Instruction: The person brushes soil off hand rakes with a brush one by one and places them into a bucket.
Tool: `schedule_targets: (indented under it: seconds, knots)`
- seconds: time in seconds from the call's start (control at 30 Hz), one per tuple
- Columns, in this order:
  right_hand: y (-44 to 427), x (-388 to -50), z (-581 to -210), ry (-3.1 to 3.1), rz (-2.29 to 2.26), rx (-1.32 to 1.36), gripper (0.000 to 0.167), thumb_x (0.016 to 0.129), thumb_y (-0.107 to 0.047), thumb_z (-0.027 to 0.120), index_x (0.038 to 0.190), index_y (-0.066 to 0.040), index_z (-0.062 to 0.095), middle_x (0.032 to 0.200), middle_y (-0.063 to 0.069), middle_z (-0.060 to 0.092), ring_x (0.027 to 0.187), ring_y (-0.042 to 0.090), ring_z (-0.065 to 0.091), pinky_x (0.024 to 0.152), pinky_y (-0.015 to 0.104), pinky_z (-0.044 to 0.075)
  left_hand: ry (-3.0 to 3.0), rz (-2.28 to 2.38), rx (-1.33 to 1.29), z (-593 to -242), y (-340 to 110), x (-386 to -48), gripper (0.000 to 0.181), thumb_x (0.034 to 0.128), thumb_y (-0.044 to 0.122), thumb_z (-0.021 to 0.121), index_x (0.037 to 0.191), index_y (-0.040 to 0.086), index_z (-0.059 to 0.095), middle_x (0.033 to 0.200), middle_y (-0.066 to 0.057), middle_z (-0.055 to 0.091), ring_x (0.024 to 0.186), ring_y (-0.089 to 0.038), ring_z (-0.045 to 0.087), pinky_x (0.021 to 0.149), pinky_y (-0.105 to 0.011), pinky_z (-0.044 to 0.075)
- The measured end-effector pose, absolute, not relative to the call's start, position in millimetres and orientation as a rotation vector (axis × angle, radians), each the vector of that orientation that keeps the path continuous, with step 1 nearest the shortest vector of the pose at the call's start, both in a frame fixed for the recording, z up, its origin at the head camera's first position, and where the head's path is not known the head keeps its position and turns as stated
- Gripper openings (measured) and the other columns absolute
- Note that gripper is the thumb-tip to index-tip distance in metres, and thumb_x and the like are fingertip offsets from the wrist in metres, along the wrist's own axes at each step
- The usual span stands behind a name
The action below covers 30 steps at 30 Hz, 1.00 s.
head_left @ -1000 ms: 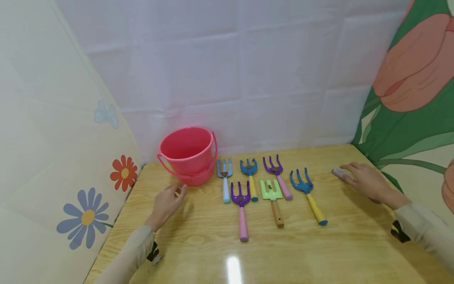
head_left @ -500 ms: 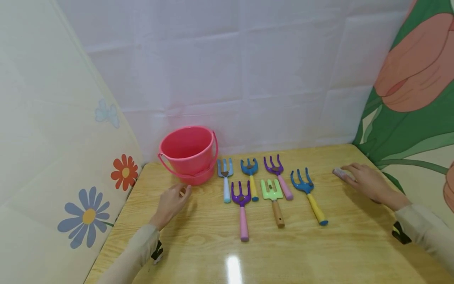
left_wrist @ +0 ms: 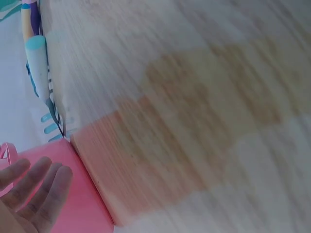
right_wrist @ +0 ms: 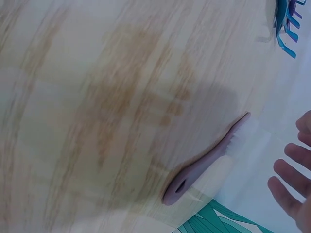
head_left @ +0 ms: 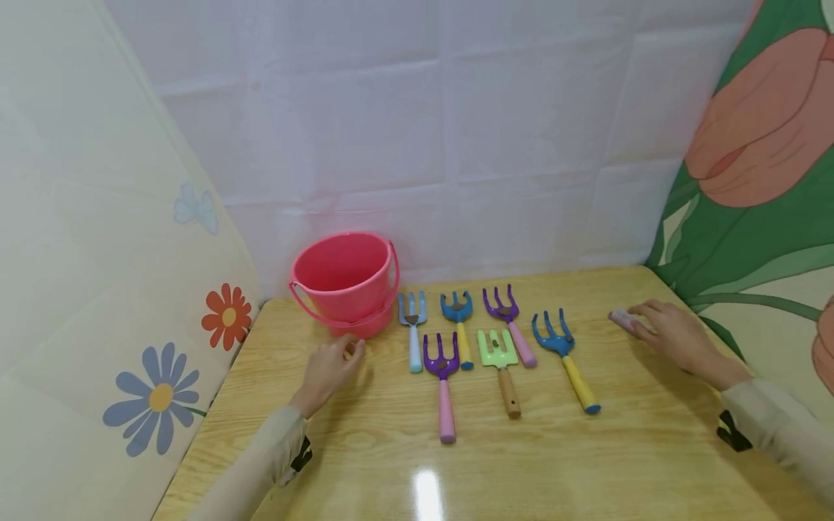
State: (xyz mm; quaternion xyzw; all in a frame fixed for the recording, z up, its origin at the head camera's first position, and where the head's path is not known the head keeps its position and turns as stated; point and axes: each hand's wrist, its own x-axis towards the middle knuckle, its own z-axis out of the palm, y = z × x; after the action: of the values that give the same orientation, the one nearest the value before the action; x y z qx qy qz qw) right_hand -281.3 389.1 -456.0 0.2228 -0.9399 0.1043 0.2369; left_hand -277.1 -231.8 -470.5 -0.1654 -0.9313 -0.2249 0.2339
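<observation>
In the head view my left hand (head_left: 329, 367) is just in front of the pink bucket (head_left: 345, 289), its fingers loosely bent and holding nothing. The left wrist view shows the fingers (left_wrist: 51, 191) in front of the bucket's pink wall (left_wrist: 87, 208). Over at the right, my right hand (head_left: 674, 336) hangs over a brush (head_left: 622, 320), which it mostly hides in the head view. Seen from the right wrist, the mauve brush (right_wrist: 194, 172) lies on the table, apart from the relaxed fingers (right_wrist: 291, 177).
Between the hands lie several small garden forks, among them a purple one with a pink handle (head_left: 446, 409), a green one (head_left: 498, 349) and a blue one with a yellow handle (head_left: 580, 383). Behind the wooden table (head_left: 521, 470) hangs a white cloth (head_left: 521, 145).
My left hand has shifted to the right along the front of the bucket. My right hand, the bucket and the forks show no clear movement.
</observation>
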Motion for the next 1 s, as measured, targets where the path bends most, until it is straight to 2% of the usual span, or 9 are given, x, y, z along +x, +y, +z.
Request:
schedule_targets:
  seconds: [0.23, 0.5, 0.73, 1.0]
  knots:
    - [393, -282, -457, -2.492, 0.241, 0.642, 0.022, 0.078, 0.0, 0.077, 0.097, 0.005, 0.068, 0.091, 0.021, 0.065, 0.075, 0.039, 0.063, 0.064, 0.055, 0.05, -2.541, -0.619, -0.476, -469, -231, -275, 0.014, 0.0938, 0.022, 0.063, 0.093, 0.01, 0.071, 0.074, 0.0, 0.068, 0.063, -0.02, 0.065, 0.055, -0.039, 0.049]
    - [393, -279, -453, -2.475, 0.259, 0.562, 0.015, 0.078, -0.001, 0.077, 0.09, 0.001, 0.068, 0.087, 0.019, 0.067, 0.071, 0.038, 0.063, 0.057, 0.054, 0.05, -2.548, -0.608, -0.472, -469, -230, -273, 0.01, 0.0914, 0.019, 0.065, 0.092, 0.01, 0.069, 0.075, 0.0, 0.068, 0.063, -0.017, 0.063, 0.053, -0.036, 0.049]
    - [394, -278, -456, -2.572, 0.237, 0.506, 0.018, 0.084, -0.007, 0.075, 0.095, 0.005, 0.067, 0.091, 0.023, 0.064, 0.073, 0.042, 0.062, 0.062, 0.057, 0.049, -2.555, -0.604, -0.479, -473, -227, -274, 0.006, 0.0887, 0.015, 0.066, 0.092, 0.01, 0.069, 0.075, 0.001, 0.067, 0.061, -0.016, 0.061, 0.051, -0.034, 0.048]
    - [393, -277, -464, -2.602, 0.205, 0.488, 0.026, 0.083, -0.011, 0.077, 0.098, 0.007, 0.066, 0.095, 0.026, 0.063, 0.075, 0.044, 0.061, 0.064, 0.058, 0.049, -2.536, -0.556, -0.514, -480, -224, -276, 0.007, 0.0856, 0.01, 0.068, 0.092, 0.009, 0.069, 0.074, 0.002, 0.067, 0.057, -0.011, 0.057, 0.049, -0.033, 0.046]
